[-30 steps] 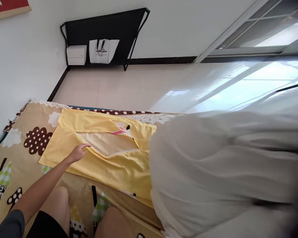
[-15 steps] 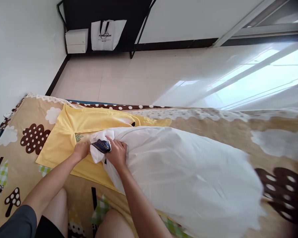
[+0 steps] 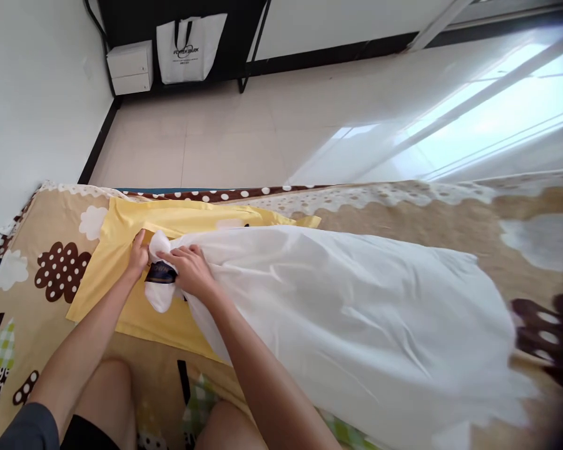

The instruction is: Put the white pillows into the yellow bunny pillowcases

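A long white pillow [image 3: 338,300] lies across the bed, its narrow bunched end over a yellow pillowcase [image 3: 117,294]. My right hand [image 3: 190,269] is closed round that gathered end, beside a dark blue label [image 3: 161,273] with gold lettering partly hidden by the fingers. My left hand [image 3: 138,253] pinches the pillowcase's edge just left of the pillow's tip, thumb and fingers together. Part of the pillowcase runs beneath the pillow, and a strip of it shows along the far side.
The bed is covered by a beige patterned sheet [image 3: 60,219] with a lace-print far edge. Beyond lies a tiled floor [image 3: 225,137]. A black rack at the back holds a white box [image 3: 130,65] and a white tote bag [image 3: 187,53]. My knees are at the near edge.
Both hands have shifted left and slightly up, my right one carrying the pillow's bunched end along. The label has turned, and the pillow lies flatter and more stretched out.
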The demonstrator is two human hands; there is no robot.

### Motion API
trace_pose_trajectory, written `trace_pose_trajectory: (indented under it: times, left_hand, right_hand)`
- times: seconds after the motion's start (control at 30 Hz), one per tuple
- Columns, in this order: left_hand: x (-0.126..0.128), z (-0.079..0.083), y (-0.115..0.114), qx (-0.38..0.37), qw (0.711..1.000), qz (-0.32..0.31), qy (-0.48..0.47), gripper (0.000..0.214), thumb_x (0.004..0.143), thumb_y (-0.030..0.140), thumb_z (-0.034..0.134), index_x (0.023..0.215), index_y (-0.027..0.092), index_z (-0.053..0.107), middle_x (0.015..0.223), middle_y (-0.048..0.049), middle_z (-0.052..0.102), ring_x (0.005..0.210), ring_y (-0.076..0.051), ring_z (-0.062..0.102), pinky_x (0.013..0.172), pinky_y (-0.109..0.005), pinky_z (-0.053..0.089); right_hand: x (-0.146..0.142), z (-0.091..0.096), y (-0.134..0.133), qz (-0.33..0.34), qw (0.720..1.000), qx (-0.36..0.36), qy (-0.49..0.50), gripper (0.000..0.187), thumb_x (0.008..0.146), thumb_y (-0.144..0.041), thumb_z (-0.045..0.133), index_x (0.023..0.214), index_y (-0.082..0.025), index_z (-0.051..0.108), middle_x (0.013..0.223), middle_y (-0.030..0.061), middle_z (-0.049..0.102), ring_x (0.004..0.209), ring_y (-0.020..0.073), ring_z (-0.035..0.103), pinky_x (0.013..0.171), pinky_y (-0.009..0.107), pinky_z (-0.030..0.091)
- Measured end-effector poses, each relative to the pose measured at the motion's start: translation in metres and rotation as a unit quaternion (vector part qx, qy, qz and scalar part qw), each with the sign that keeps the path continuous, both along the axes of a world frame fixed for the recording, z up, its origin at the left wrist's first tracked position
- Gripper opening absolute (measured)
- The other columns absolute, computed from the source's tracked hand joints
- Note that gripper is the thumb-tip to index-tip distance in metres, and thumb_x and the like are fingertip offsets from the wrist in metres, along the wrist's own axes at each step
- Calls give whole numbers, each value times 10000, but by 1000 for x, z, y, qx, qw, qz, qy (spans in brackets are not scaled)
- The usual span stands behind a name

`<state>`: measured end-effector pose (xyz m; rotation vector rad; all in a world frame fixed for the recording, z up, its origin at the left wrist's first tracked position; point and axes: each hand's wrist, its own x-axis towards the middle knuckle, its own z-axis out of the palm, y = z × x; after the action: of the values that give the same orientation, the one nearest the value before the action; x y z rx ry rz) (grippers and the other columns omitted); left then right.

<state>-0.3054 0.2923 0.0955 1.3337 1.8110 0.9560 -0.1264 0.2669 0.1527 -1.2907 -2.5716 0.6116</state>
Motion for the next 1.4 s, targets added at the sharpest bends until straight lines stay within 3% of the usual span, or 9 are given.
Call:
trace_pose_trajectory:
  times: [0.23,0.37,0.5,0.6,0.7,0.87,0.97,1.1,1.4]
  left_hand:
    - [31,27,-42,72,990,-77,92,440,941,271,363,1339,203,538,1447,-96,473,1401,-253,347,1185,-408,246]
    - [31,27,-79,-19,964,-59,259,553,956,323,319,1448,77,383,1468,-254,403,1345,-379,416,1079,-515,344]
    - [31,29,-114,-118,911,-209,335,400,903,377,448,947,83,716,845,-234,689,862,-379,672,862,-501,455]
    - [41,46,-128,-77,863,-386,316,225,745,372,656,613,191,681,634,-116,671,725,-288,664,836,-401,463]
    - [41,70,-124,-25,797,-499,338,209,779,301,577,646,194,698,685,-94,703,686,-229,646,791,-355,447]
    - [6,87,-113,0,778,-477,409,234,803,249,512,699,175,708,722,-79,708,722,-212,627,854,-388,417]
    - [-9,86,-121,25,754,-496,429,230,794,236,518,626,184,666,655,-38,668,736,-185,597,970,-413,369]
    - [-7,90,-124,69,710,-537,450,205,780,268,555,620,188,654,649,-20,650,768,-184,575,1016,-450,331]
    - [-17,112,-33,190,608,-436,636,244,876,254,500,842,164,724,941,-85,701,1086,-237,570,1129,-488,234]
  right_hand:
    - [-38,-16,19,-40,998,38,-23,331,942,-151,350,1128,-147,624,1143,126,641,1089,243,504,990,398,269]
    - [-27,-12,31,-106,992,56,-32,358,906,-63,315,1101,-114,611,1112,159,627,1091,264,484,1012,435,261]
    - [-31,-13,27,-133,989,52,-32,374,874,-57,324,1120,-76,605,1130,203,606,1121,295,472,1023,464,257]
    - [-46,-16,8,-127,991,40,-26,380,848,-140,441,1185,-48,590,1234,251,559,1206,342,431,1062,518,217]
    - [-52,-17,-15,-49,998,22,-17,466,813,-224,558,1266,-117,586,1379,211,503,1322,331,369,1112,496,199]
    - [-3,10,-20,110,992,-46,36,707,701,-352,724,1374,-280,518,1488,110,433,1415,308,308,1124,478,240]
    - [38,29,-1,5,997,-20,71,601,798,-402,645,1370,-275,511,1440,100,494,1366,278,390,1116,466,248]
    - [62,24,8,-214,974,24,-69,552,830,-469,624,1265,-134,562,1274,219,582,1216,360,495,1042,564,238]
    - [7,-6,-52,-7,999,21,-36,183,922,-226,506,891,-169,677,1012,78,691,1017,206,588,896,348,342]
